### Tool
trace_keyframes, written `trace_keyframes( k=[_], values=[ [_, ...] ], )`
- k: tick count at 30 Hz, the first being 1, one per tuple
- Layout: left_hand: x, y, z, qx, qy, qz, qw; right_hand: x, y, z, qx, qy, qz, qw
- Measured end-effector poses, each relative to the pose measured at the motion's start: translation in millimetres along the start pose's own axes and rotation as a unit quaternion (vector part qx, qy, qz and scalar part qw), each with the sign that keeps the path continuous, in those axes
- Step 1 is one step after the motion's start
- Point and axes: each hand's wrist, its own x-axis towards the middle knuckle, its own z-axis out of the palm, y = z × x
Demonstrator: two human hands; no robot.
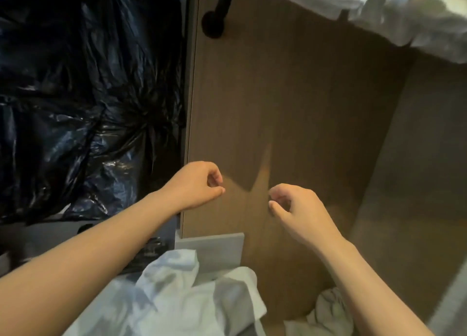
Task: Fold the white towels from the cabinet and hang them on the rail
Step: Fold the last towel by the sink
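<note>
Both bare forearms stretch forward from the bottom of the view. The left hand [199,184] and right hand [293,209] hover near each other in front of a brown wooden panel [290,108]. Each has its fingers loosely curled, thumb close to forefinger, with nothing between them.

Below the wrists lies a crumpled white towel [177,297] beside a grey board [212,252], and a second bunched pale cloth [328,310] sits under the right forearm.

I'd say the next step is picking one up. It would be best to pinch two corners of one edge and lift until the cloth hangs flat before folding.

Black bin bags [75,95] crowd the left side. A black fitting [214,25] juts from the panel above; whether it belongs to the rail I cannot tell. Pale wrapped bundles [417,32] overhang the upper right.
</note>
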Motion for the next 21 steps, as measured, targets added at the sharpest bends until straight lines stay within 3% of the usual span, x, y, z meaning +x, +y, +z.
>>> trace_keyframes(
  k=[9, 21],
  values=[
    [-68, -76, 80, 0.015, -0.087, -0.07, 0.994, -63, 0, 91, 0.029, -0.134, 0.054, 0.989],
    [-184, -153, 172, -0.065, -0.219, -0.202, 0.952, -165, -16, 196, 0.121, -0.291, 0.216, 0.924]
  ],
)
